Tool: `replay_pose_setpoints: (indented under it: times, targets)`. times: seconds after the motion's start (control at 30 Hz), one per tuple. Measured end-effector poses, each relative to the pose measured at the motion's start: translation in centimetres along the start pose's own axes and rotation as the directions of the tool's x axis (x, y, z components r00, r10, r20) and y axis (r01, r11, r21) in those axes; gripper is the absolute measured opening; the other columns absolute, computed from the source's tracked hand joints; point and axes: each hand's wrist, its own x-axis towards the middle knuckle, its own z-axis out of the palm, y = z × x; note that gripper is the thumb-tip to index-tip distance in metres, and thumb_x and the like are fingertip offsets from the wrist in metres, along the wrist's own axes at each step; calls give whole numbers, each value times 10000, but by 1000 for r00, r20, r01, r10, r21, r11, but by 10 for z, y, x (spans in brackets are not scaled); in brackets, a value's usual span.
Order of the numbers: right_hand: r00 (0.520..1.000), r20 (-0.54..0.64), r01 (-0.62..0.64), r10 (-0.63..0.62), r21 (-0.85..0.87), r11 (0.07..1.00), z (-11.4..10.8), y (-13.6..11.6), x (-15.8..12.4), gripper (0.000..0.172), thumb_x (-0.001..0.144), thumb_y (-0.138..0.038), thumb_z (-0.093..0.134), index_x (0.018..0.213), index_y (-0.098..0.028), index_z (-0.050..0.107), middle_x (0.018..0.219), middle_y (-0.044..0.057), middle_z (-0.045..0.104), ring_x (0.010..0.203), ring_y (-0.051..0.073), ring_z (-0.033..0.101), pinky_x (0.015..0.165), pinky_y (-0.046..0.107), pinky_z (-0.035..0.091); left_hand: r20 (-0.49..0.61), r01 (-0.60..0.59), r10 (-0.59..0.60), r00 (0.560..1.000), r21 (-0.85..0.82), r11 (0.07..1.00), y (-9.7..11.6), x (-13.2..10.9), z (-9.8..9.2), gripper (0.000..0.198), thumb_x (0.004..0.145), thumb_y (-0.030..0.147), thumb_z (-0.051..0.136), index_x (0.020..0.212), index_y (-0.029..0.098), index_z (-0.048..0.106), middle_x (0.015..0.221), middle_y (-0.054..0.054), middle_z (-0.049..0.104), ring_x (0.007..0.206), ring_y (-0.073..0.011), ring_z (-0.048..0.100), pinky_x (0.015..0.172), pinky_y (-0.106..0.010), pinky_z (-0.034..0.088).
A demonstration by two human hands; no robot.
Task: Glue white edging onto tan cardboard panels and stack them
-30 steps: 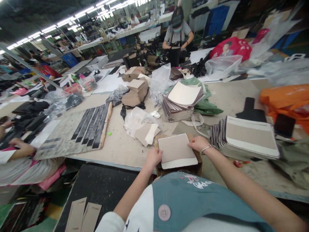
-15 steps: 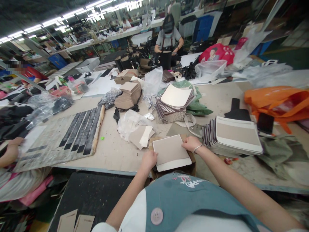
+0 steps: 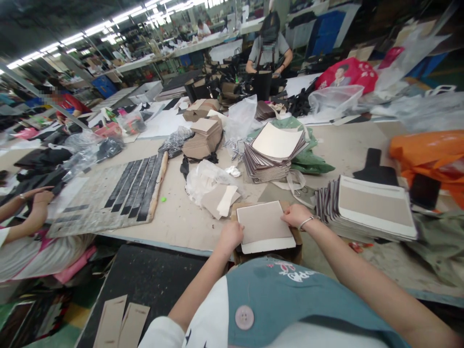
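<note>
A beige panel with a white lower strip (image 3: 264, 222) lies in front of my body, over a brown cardboard box (image 3: 297, 249) at the table edge. My left hand (image 3: 231, 235) is closed, pinching the panel's left edge between thumb and fingers. On the opposite side, my right hand (image 3: 297, 216) has its fingers closed on the panel's upper right edge. A stack of similar beige and white panels (image 3: 377, 205) stands just right of my right hand. Beyond the box sits another stack of cream pieces with dark edges (image 3: 274, 140).
Left of the box are a clear plastic bag (image 3: 205, 176) and a board with black strips (image 3: 134, 188). An orange bag (image 3: 427, 152) and a phone-like dark slab (image 3: 425, 192) lie at right. Co-workers sit at far left and across the table. Beige pieces (image 3: 110, 319) rest on a lower black surface.
The whole view has shifted, so the table's things appear further right. Both my hands stay on the panel's edges. The co-worker at left now shows both hands.
</note>
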Motion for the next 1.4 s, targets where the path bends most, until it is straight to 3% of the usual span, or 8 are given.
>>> replay_pose_setpoints:
  times: [0.4,0.77,1.1,1.3,1.37,1.4]
  targets:
    - [1000,-1,29,-29,-106,994,-2,-5,0,236,707,-256,512,749,-176,731,759,98,686,737,208,633,624,252,427,7,-6,6,1000,6,1000,1,0,1,332,904,289,357,892,115,639,920,-151,680,900,-208,629,758,-277,440]
    - [999,-2,36,-37,-204,978,-4,-13,3,298,706,-219,530,914,-115,716,926,177,671,898,262,628,756,298,459,-4,-29,29,1000,33,999,-1,2,1,328,894,306,365,895,119,635,933,-151,680,899,-223,633,764,-296,449]
    - [999,-16,27,-32,-239,971,-10,-15,0,309,735,-313,568,934,-122,709,945,186,663,904,278,626,726,320,473,29,-12,10,1000,47,999,-1,-1,-9,332,885,350,389,910,127,634,963,-155,670,930,-237,621,789,-314,450]
    - [991,-131,-7,-25,-244,970,-19,-16,-21,416,785,-480,544,927,-114,682,937,187,648,906,289,614,763,367,471,20,-13,12,1000,36,999,-4,-1,-10,323,883,354,405,872,143,650,956,-143,677,930,-228,623,784,-298,450]
    - [970,-225,41,-92,-222,974,-12,-29,-29,405,857,-445,466,1023,-119,640,1012,181,627,970,271,586,828,367,452,14,-19,18,1000,38,999,-4,0,-9,320,881,349,406,870,149,656,946,-137,682,922,-229,626,773,-299,452]
    - [941,-287,122,-179,-204,971,-5,-38,-32,405,880,-421,439,1095,-121,605,1077,179,605,1026,264,558,875,370,434,13,-22,21,1000,42,999,-5,0,-8,323,881,354,405,870,153,658,939,-135,684,916,-230,628,766,-299,453]
